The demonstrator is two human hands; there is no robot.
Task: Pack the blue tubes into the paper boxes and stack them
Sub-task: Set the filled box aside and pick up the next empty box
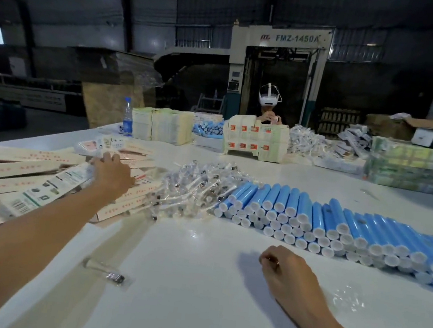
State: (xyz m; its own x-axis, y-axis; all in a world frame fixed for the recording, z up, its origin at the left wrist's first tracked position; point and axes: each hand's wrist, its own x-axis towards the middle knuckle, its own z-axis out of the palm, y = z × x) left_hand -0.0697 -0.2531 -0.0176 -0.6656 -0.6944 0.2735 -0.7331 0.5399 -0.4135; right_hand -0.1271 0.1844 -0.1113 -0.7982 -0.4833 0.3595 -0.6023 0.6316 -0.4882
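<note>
Blue tubes [320,220] with white caps lie stacked in a long pile on the white table [192,310], from the middle to the right edge. Long packed paper boxes [18,169] are heaped at the left. My left hand [113,175] reaches over this heap and its fingers curl onto a box at the top of it. My right hand [289,273] rests on the table in front of the tube pile, its fingers curled and holding nothing.
A heap of clear-wrapped brush heads [193,188] lies between boxes and tubes. A small clear packet [106,271] lies near the front. Flat box stacks [253,141], a water bottle [127,117] and another person [268,107] are at the far side.
</note>
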